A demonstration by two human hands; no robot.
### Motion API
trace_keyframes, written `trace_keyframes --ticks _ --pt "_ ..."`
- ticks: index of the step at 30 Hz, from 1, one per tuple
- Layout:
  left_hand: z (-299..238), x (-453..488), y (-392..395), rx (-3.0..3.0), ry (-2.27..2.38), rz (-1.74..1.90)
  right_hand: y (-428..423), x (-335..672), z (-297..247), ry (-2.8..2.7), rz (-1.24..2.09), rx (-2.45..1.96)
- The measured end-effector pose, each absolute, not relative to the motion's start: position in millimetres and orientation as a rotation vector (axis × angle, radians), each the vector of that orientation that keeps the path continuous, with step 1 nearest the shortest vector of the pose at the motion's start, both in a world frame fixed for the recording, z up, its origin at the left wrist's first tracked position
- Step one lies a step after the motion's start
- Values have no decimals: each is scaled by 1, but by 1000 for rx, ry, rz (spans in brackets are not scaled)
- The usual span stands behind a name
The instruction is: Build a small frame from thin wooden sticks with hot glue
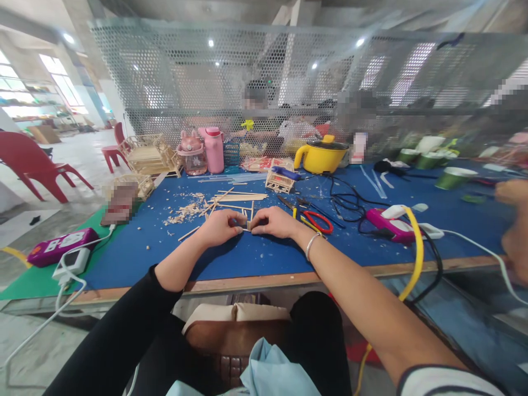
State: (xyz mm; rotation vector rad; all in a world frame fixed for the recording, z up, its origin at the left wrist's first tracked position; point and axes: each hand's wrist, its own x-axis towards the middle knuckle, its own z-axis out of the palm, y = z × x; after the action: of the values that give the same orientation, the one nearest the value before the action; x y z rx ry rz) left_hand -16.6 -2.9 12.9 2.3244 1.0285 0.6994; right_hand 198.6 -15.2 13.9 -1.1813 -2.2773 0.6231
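My left hand [223, 226] and my right hand [274, 222] meet low over the blue tabletop, fingers pinched around a small frame of thin wooden sticks [252, 208]. One slim stick of it stands up between the fingertips, whose exact grip is partly hidden. Just behind lies a row of loose wooden sticks [241, 197], and a heap of wood scraps [187, 212] spreads left of them. Close to my right hand are yellow-handled pliers [287, 204] and a red-handled tool [319, 222]. Farther back, a blue-handled tool [285, 174] rests on a little wooden crate [279, 183].
A yellow pot [324, 157], a pink flask [213, 151] and a stick rack [152, 154] line the back. Purple power strips [61, 247] lie left and right [390, 225], with trailing cables. A phone [120, 203] stands left. Another person's arm [513, 231] shows at right.
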Motion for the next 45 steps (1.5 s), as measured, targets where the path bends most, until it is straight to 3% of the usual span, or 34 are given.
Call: trace_keyframes --ticks 6,34,45 --pt "14 -25 -10 2596 1200 644 -7 209 7 -2155 507 -1287" --pt "3 -13 -4 2457 1210 721 -12 197 10 -2220 688 -1232" --pt "3 -24 -1 2655 1086 603 -21 188 16 -2399 458 -1081"
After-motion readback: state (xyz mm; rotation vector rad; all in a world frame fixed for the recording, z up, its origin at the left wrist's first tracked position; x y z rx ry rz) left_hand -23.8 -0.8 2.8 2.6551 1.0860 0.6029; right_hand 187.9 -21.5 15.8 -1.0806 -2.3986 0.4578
